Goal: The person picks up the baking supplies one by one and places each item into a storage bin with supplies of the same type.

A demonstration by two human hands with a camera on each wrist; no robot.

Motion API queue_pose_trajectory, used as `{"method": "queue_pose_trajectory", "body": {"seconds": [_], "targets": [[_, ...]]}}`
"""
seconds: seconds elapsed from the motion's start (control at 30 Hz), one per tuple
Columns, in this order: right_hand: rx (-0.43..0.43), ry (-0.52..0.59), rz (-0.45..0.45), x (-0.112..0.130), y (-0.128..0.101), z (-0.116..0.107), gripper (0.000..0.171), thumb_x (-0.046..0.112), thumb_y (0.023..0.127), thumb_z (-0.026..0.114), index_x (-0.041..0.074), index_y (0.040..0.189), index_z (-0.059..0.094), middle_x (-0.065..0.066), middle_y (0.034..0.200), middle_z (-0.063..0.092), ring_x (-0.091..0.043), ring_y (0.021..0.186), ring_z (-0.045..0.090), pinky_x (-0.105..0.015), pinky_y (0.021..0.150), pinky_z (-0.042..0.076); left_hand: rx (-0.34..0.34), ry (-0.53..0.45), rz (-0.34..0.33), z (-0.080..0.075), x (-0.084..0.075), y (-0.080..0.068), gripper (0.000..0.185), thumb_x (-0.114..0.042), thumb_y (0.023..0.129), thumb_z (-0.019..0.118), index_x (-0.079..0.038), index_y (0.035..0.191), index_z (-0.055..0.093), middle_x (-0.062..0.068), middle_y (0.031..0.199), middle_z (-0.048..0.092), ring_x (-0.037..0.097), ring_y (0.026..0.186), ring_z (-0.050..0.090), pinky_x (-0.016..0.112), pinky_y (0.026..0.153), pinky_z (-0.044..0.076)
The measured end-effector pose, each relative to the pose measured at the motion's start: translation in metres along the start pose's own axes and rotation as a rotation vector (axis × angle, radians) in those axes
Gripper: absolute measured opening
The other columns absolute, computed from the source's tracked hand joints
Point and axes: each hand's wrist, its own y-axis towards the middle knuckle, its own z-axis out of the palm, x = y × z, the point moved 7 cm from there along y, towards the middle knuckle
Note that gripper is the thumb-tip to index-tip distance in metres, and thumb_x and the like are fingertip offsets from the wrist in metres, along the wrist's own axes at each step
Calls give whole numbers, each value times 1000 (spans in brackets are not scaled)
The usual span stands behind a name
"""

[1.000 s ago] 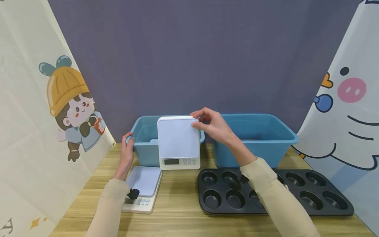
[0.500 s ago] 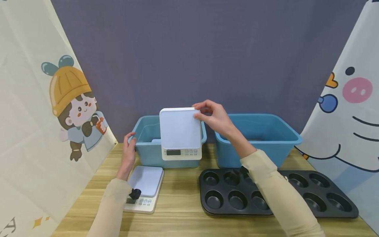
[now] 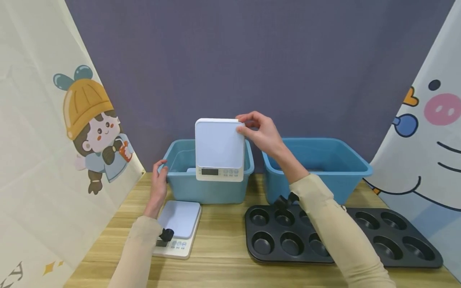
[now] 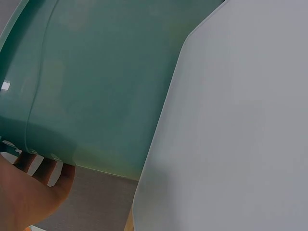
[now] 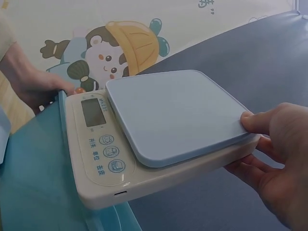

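Observation:
My right hand [image 3: 264, 134] pinches a white kitchen scale [image 3: 219, 146] by its upper right corner, thumb on the pale platform and fingers behind. The scale hangs upright, display end down, in front of and above the left blue plastic bin [image 3: 205, 192]. In the right wrist view the scale's dark display [image 5: 93, 112] and round buttons show. My left hand [image 3: 157, 184] grips the bin's left rim, fingers curled over it in the left wrist view. A second kitchen scale [image 3: 178, 220] lies flat on the table by my left forearm, partly covered by it.
Another blue bin [image 3: 317, 180] stands to the right. A black muffin tin [image 3: 277, 254] lies in front of it, partly behind my right sleeve. Inside the left bin, a pale edge [image 3: 191, 170] shows beside the raised scale. A dark curtain [image 3: 252, 60] hangs behind.
My right hand has lifted the kitchen scale steadily upward, showing more of the left bin's front. My left hand stays on the rim. The whole view has shifted slightly.

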Motion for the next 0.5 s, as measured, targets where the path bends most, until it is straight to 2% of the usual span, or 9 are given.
{"method": "queue_pose_trajectory", "body": {"seconds": [0.2, 0.43, 0.5], "targets": [[-54, -6, 12, -3, 10, 1, 23, 22, 93, 71, 9, 110, 64, 1, 132, 64, -17, 101, 65, -35, 83, 57, -13, -25, 8, 0, 0, 0, 42, -12, 101, 39, 4, 140, 41, 25, 143, 40, 7, 107, 41, 17, 92, 31], [-110, -16, 9, -4, 18, 1, 22, 20, 93, 70, 8, 110, 64, 0, 130, 65, -18, 103, 65, -38, 83, 58, -15, 0, -6, 1, 0, 0, 42, -13, 102, 39, 3, 141, 41, 18, 148, 39, 8, 115, 40, 19, 97, 29], [-127, -14, -5, -5, 21, 1, 22, 20, 94, 69, 7, 111, 63, -1, 131, 64, -19, 105, 65, -38, 84, 58, -20, -2, -5, 0, 1, 0, 43, -13, 101, 38, 4, 141, 40, 20, 148, 39, 8, 116, 40, 19, 97, 29]]}}
